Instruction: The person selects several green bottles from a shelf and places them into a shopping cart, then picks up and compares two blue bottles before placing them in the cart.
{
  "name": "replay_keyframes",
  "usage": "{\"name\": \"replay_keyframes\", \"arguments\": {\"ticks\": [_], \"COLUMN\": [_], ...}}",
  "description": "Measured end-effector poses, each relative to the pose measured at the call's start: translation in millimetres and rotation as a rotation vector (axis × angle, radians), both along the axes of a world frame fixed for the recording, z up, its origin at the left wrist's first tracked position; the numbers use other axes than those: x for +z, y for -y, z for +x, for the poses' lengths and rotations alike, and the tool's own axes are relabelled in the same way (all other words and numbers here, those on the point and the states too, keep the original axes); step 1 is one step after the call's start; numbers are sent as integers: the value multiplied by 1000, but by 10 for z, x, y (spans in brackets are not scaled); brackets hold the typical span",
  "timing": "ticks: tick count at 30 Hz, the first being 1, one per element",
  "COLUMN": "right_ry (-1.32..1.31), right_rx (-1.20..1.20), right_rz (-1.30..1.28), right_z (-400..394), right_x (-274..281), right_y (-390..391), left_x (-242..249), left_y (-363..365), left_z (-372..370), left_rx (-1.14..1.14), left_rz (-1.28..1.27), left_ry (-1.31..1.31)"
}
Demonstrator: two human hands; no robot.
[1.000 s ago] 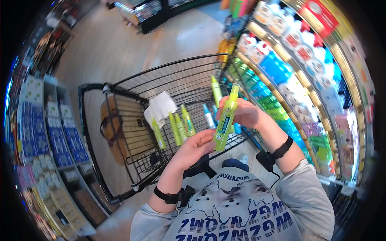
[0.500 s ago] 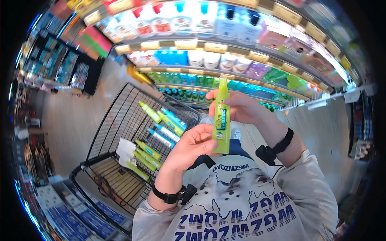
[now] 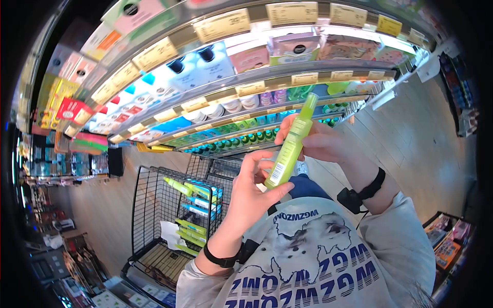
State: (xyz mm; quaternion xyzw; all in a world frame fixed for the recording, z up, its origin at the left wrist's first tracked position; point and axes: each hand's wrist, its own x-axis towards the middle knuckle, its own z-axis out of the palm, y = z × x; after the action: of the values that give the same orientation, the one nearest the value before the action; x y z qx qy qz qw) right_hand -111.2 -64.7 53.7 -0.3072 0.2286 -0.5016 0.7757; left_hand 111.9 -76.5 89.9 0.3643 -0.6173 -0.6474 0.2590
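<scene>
Both hands clamp a lime-green spray bottle (image 3: pixel 290 143) tilted toward one o'clock before the shelves (image 3: pixel 221 110): the left hand (image 3: pixel 252 192) pinches its base, the right hand (image 3: pixel 314 142) grips its neck, with the shopping cart (image 3: pixel 172 205) at eight o'clock.

Bottle held up before the shelves

The bottle (image 3: pixel 291 142) sits between both hands, in front of the shelves (image 3: pixel 246 84); the cart (image 3: pixel 169 215) stands lower left of the bottle.
</scene>
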Motion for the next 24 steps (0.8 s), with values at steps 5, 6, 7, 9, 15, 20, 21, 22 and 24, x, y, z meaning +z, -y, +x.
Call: {"name": "replay_keyframes", "arguments": {"ticks": [5, 6, 7, 9, 15, 20, 21, 22, 24], "right_ry": [27, 33, 40, 50, 25, -174, -181, -327, -478], "right_rx": [-55, -52, -48, -53, -51, -66, -78, -99, -125], "right_rz": [-75, -94, -113, -131, -147, 0, 2, 12, 29], "right_z": [-201, -236, -262, -299, -407, -593, -656, -712, -814], "right_x": [3, -3, -8, 3, 1, 85, 56, -17, -144], "right_y": [-116, -110, -103, -87, -39, -127, -154, -178, -243], "left_x": [99, 107, 101, 82, 134, -160, -283, -420, -718], "left_y": [35, 40, 47, 63, 95, 251, 284, 305, 317], "left_z": [-224, -254, -276, -316, -426, -514, -556, -616, -767], "left_rx": [-39, -50, -56, -68, -79, -210, -261, -303, -342], "left_rz": [-220, -238, -238, -257, -198, 269, 367, 348, 251], "left_ry": [98, 106, 113, 112, 119, -19, -29, -15, 42]}}
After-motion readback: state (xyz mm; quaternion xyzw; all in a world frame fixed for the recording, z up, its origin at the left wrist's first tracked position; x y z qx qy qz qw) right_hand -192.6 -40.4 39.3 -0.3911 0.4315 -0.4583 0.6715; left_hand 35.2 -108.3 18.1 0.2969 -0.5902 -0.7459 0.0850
